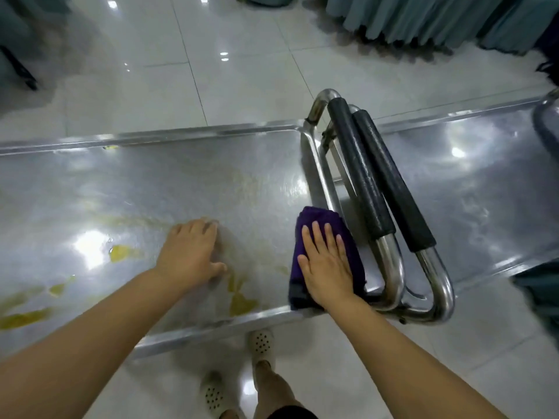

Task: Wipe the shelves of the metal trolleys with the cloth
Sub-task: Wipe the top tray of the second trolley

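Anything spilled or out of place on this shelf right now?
Yes: yellow residue lies on the trolley shelf, in patches left of the left hand and along the near edge, with a fainter yellowish smear mid-shelf. The right hand presses the purple cloth flat at the right end by the handles, off the patches.

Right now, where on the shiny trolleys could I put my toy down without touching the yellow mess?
Two bare patches: the far-left part of the left shelf, between its far rim and the yellow stains, and the right shelf beyond the black handles. The near edge is crowded: stains, the left hand, and the right hand pressing the cloth.
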Demonstrator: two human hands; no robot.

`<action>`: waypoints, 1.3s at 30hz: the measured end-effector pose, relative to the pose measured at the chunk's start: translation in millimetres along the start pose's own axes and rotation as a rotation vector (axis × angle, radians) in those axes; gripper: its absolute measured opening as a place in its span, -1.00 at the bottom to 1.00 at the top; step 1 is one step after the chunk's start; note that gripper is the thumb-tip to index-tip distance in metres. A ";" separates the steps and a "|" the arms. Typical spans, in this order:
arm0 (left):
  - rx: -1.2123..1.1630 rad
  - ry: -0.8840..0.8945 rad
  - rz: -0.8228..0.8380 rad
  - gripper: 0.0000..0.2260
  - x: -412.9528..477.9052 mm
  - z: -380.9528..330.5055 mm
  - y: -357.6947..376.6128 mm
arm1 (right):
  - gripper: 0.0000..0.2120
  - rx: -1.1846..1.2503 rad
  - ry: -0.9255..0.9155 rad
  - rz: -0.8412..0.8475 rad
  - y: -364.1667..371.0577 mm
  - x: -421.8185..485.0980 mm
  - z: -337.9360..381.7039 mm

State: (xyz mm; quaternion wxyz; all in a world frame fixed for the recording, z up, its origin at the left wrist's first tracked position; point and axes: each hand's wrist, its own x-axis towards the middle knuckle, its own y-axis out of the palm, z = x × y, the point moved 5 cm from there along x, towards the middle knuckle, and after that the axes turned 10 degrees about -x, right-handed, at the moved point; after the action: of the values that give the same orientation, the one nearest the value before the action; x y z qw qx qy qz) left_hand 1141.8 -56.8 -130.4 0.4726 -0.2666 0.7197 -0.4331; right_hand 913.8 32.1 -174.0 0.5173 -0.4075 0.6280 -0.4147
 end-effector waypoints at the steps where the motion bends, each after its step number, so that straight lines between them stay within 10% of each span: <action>1: 0.005 -0.018 -0.001 -0.26 3.1 3.6 -2.5 | -0.46 0.006 -0.006 -0.017 -7.0 22.0 -0.7; 12: 0.061 -0.065 0.016 -0.33 33.8 29.5 -4.2 | -0.45 -0.061 -0.072 -0.025 -58.7 199.4 4.4; 29: 0.059 -0.021 -0.018 -0.69 35.5 31.1 -18.9 | -0.32 0.090 -0.187 0.143 -2.9 -31.8 6.2; 39: 0.027 -0.072 0.020 -0.61 50.4 37.7 -8.5 | -0.45 -0.037 -0.064 -0.121 -52.5 160.4 18.3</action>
State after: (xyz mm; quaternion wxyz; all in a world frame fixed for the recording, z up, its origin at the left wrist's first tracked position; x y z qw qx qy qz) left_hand 1155.2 -114.9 -152.3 0.5062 -0.2685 0.6990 -0.4279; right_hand 914.9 -137.6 -176.7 0.5036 -0.4671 0.5928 -0.4204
